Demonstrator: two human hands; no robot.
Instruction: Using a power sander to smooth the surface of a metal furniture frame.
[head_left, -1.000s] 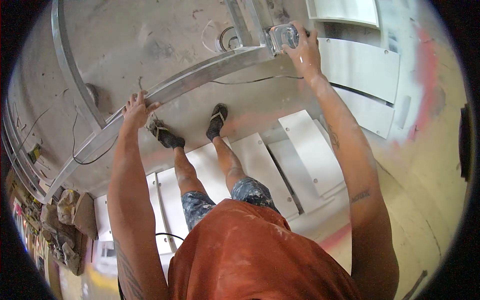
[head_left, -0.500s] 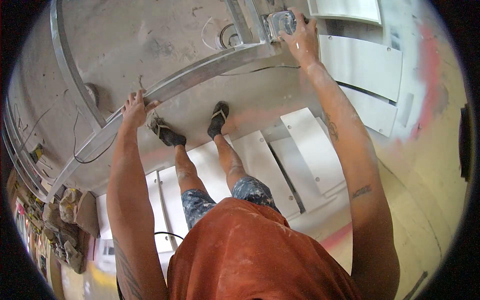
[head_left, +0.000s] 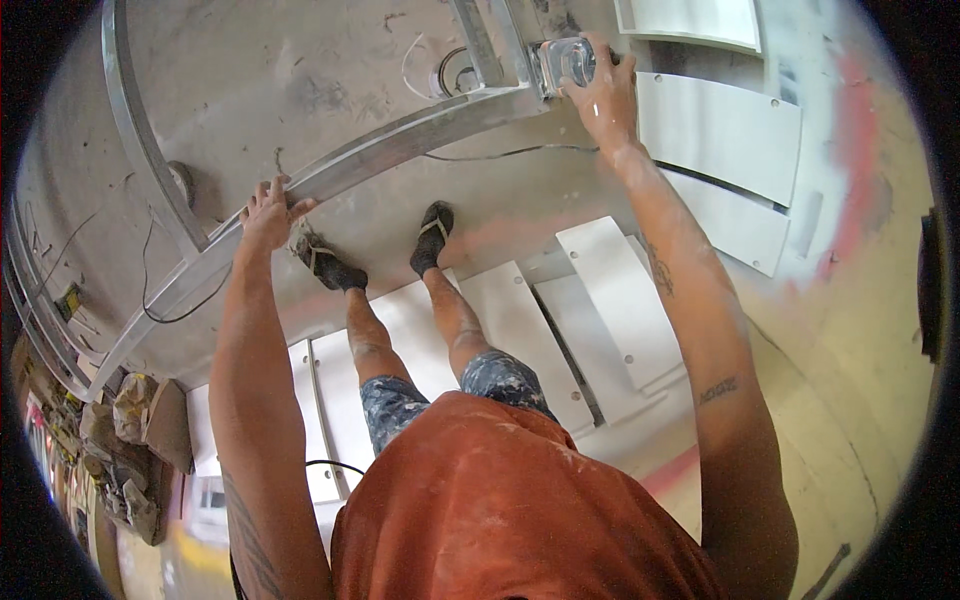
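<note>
Ahead of me stands a grey metal frame (head_left: pixel 390 145) made of square tube, with a long curved rail and crossbars. My left hand (head_left: pixel 267 215) is closed over the rail on the left, thumb stretched along it. My right hand (head_left: pixel 608 108) grips what looks like a palm sander (head_left: pixel 563 62), a boxy grey tool, from its right side. The sander sits against the rail's right end; its contact face is hidden. A thin dark cord (head_left: pixel 510 152) runs across the floor below the rail to near my right wrist.
White panels (head_left: pixel 610 300) with small holes lie behind my feet, and more white panels (head_left: pixel 715 130) lie at the right. A coil of wire (head_left: pixel 455 72) rests on the floor beyond the rail. Stuffed dusty sacks (head_left: pixel 125 440) are piled at the lower left.
My right hand and the sander have shifted slightly down, toward me, at the rail's end. The cord beneath has moved a little. My left hand stays on the rail.
</note>
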